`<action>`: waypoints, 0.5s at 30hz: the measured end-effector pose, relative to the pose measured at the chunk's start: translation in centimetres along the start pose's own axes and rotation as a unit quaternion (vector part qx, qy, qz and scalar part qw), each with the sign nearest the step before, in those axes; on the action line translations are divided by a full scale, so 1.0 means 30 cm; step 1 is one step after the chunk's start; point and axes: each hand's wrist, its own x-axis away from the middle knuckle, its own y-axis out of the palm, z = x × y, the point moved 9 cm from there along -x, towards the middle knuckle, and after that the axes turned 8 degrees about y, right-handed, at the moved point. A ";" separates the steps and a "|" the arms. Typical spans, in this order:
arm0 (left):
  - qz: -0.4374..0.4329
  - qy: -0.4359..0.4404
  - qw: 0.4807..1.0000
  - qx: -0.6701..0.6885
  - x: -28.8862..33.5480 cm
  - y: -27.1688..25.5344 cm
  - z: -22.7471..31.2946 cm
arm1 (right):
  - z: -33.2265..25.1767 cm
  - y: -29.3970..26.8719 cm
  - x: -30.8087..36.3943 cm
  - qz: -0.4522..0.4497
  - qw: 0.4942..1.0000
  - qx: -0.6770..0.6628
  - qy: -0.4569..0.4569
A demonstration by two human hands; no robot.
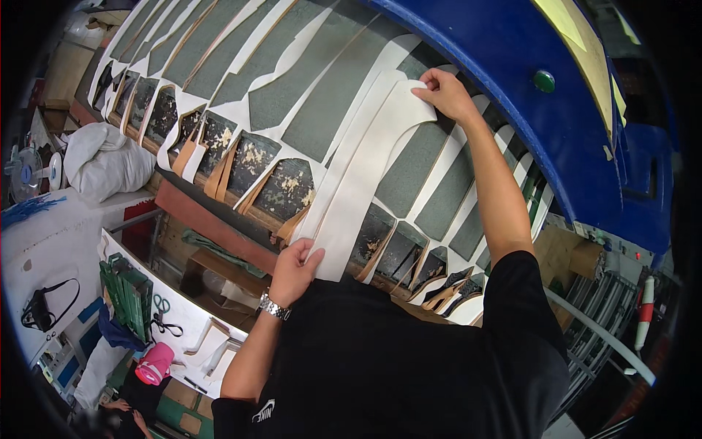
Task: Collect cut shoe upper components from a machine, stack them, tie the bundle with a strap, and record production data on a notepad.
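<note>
A long white piece of flat sheet material (358,183), with curved cut edges, stretches between my two hands. At its near end, my left hand (294,272) pinches the edge between thumb and fingers. My right hand (447,94) is closed on the far end, fingertips pressed together at the corner. The piece lies over a web of white cut strips (227,110), which frames several dark grey-green panels (333,95). Along the web's near edge, brown-edged strips (219,175) curl and hang down. I cannot tell whether the piece is one layer or several.
A blue machine body (468,66) with a green button (543,81) curves over the far right. Left are a white sack (113,161), a fan (28,170) and a white table with scissors (162,304). At lower left, another person's hands (128,413) show near a pink container (155,364).
</note>
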 end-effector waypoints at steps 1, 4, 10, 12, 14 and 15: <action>0.003 0.001 0.999 -0.047 0.000 -0.002 0.012 | 0.011 0.008 -0.004 0.001 1.000 -0.009 -0.002; 0.009 -0.004 0.987 -0.161 0.004 -0.003 0.082 | 0.036 0.005 -0.031 -0.002 1.000 -0.016 0.001; 0.002 0.014 0.884 -0.468 0.046 -0.022 0.344 | 0.020 -0.025 0.005 -0.026 0.998 -0.044 -0.020; 0.001 0.057 0.876 -0.479 -0.002 -0.027 0.423 | -0.077 -0.064 0.103 -0.016 0.998 -0.016 -0.053; -0.002 0.271 0.869 -0.415 -0.070 0.013 0.544 | -0.234 -0.131 0.260 -0.042 0.993 -0.013 -0.111; -0.005 0.316 0.864 -0.392 -0.111 0.033 0.604 | -0.323 -0.160 0.347 -0.047 0.987 -0.016 -0.155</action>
